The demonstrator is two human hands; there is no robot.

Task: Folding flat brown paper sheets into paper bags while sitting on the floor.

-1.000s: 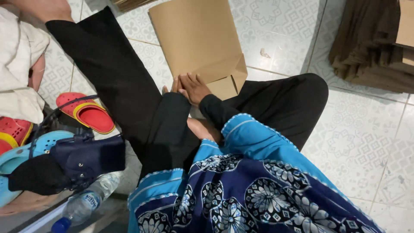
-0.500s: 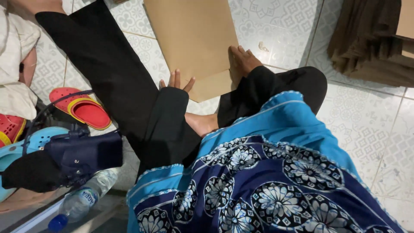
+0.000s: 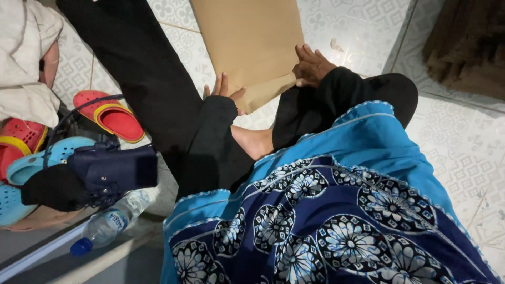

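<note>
On the tiled floor, both hands (left hand (image 3: 223, 89), right hand (image 3: 311, 66)) flat on brown paper bag (image 3: 252, 42)

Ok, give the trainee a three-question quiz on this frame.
1. True or false: both hands touch the brown paper bag.
2. Which hand is at the bag's right edge? A) left hand B) right hand
3. Fill in: the bag lies flat on the tiled ____.

Key: 1 true; 2 B; 3 floor.
</note>
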